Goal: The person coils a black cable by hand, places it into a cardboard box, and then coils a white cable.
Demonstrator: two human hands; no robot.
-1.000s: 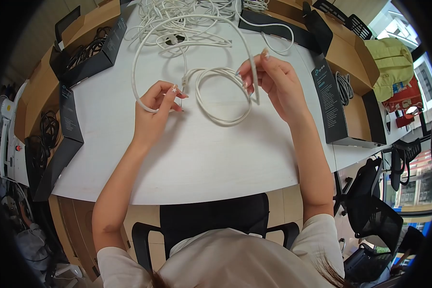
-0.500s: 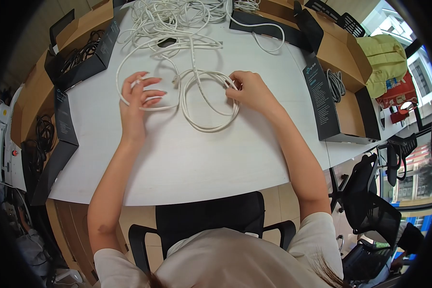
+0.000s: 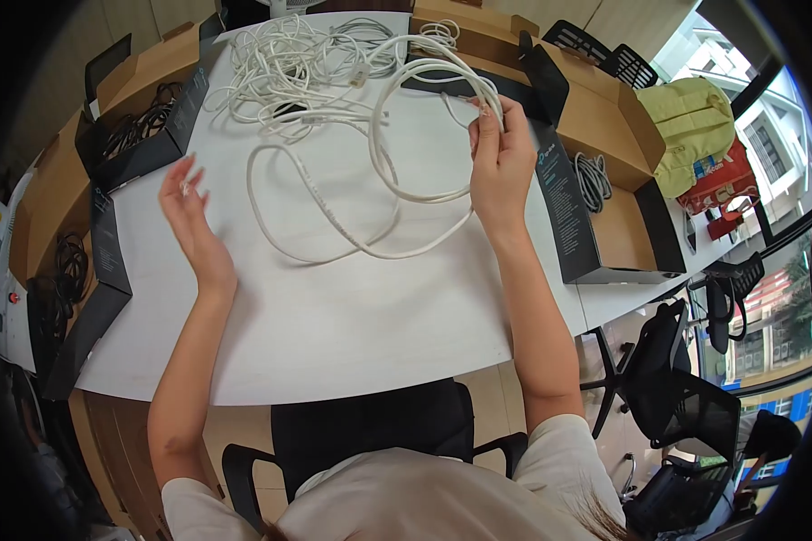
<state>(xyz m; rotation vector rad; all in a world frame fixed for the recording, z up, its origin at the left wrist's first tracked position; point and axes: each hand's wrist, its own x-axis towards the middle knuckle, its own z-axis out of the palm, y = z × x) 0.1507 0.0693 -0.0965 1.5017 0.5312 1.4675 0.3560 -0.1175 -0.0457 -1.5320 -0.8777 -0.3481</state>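
A coiled white network cable [image 3: 376, 144] hangs from my right hand [image 3: 503, 158], whose fingers are closed round one side of the loops. A connector [image 3: 359, 74] dangles near the top of the coil. From the coil a wide loose loop of the same cable [image 3: 311, 261] trails across the table. My left hand [image 3: 189, 212] is off to the left, fingers apart, holding nothing. Beyond both hands lies a tangled heap of white cables [image 3: 275, 68], and part of the coil overlaps its right side in view.
On the left stand two open boxes, one [image 3: 167, 135] behind the other [image 3: 108, 261], with black cables inside. To the right an open box [image 3: 622, 234] holds a grey cable bundle [image 3: 591, 183]. Another box [image 3: 478, 68] is at the back, with white cable in it. A black chair [image 3: 370, 442] is at the front edge.
My right hand has lifted the coil off the table, up and to the right. My left hand has let go of the cable and moved left. The view has shifted slightly.
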